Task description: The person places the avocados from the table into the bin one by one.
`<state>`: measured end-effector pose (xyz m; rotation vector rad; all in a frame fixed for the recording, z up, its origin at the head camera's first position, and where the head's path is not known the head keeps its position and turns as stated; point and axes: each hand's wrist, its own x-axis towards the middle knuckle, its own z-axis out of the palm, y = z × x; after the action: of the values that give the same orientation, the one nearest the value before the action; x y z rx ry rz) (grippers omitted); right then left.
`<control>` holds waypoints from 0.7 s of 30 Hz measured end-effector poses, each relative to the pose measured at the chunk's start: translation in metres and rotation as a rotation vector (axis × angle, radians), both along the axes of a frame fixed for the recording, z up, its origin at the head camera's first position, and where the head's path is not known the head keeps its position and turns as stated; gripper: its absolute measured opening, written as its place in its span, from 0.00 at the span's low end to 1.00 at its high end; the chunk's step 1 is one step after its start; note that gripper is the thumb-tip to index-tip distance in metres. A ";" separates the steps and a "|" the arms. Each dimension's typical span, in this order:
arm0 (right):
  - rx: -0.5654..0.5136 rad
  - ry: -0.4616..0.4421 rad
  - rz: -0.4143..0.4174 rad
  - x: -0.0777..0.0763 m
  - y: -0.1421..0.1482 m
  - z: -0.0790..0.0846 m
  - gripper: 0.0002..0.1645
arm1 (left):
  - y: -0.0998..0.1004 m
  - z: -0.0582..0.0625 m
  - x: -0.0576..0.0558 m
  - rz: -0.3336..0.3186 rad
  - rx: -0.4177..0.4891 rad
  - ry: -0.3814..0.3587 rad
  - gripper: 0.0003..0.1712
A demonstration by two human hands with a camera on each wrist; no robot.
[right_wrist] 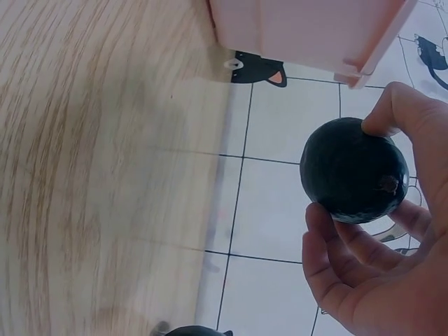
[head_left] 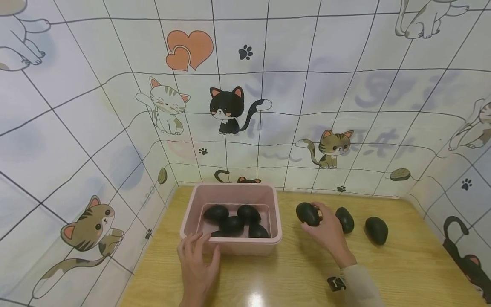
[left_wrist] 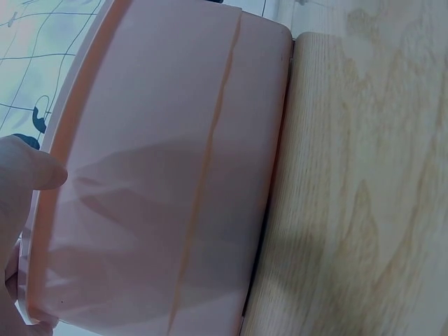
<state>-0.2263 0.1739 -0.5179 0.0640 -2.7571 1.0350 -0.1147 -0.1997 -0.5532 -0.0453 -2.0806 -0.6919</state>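
Note:
My right hand holds a dark green avocado above the table, right of a pink plastic bin. The right wrist view shows the thumb and fingers pinching this avocado, its stem scar facing the camera. Several more avocados lie inside the bin, the front ones partly hidden by its rim. My left hand grips the bin's front-left rim, fingers over the edge and thumb on the outside. In the left wrist view the bin's outer wall fills much of the picture.
Two avocados, one nearer and one farther right, lie on the wooden table right of my right hand. A white cloth wall with cat drawings encloses the table at the back and sides.

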 end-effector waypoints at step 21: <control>-0.095 0.043 0.057 0.015 -0.011 0.020 0.46 | 0.001 0.000 0.001 0.001 0.016 -0.025 0.24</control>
<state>-0.2115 0.1625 -0.4975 0.1496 -2.6774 1.1635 -0.1134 -0.1988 -0.5529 -0.0269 -2.0992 -0.7117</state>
